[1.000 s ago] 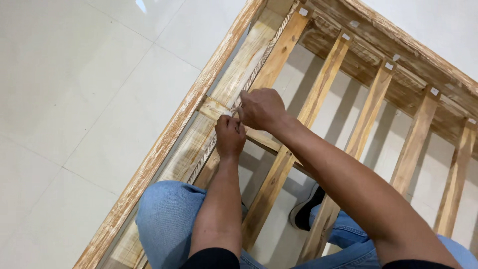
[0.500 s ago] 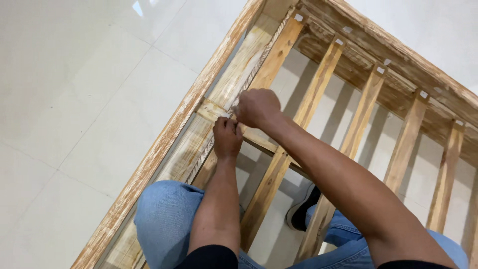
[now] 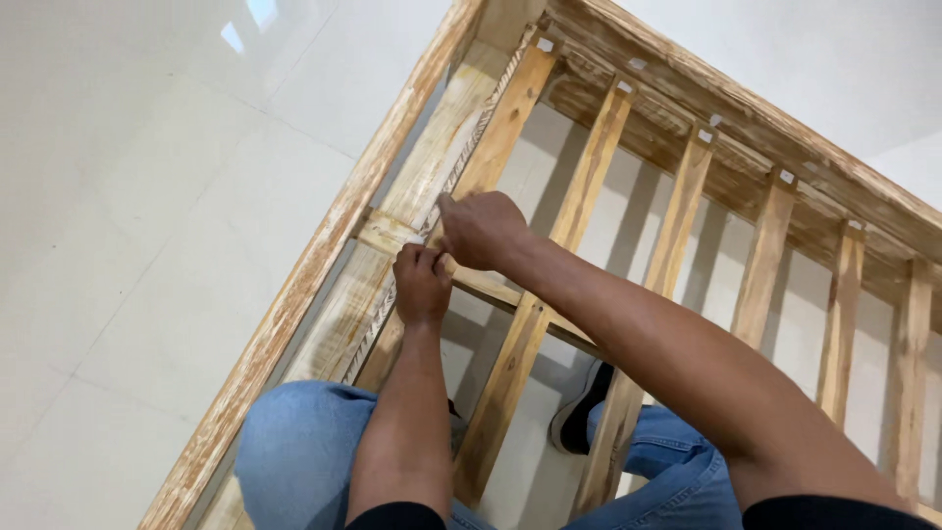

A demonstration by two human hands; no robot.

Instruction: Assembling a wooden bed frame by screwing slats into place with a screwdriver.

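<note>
I see both hands meet on the cross slat (image 3: 392, 234) of the wooden frame (image 3: 294, 304); left hand (image 3: 422, 285) fingers curled shut, pinching beside the cord (image 3: 461, 167), whose long axis runs up-right; right hand (image 3: 481, 228) closed just above, touching the slat.

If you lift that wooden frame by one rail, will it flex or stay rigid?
The frame probably stays rigid: thick rails joined by many slats. Likely heavy and awkward, since it runs past the picture's edge. The rough, worn surface should not slip, though it might splinter.

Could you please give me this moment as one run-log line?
left hand: pinching at cross slat | right hand: fisted beside it | wooden frame: flat on tile floor
</note>
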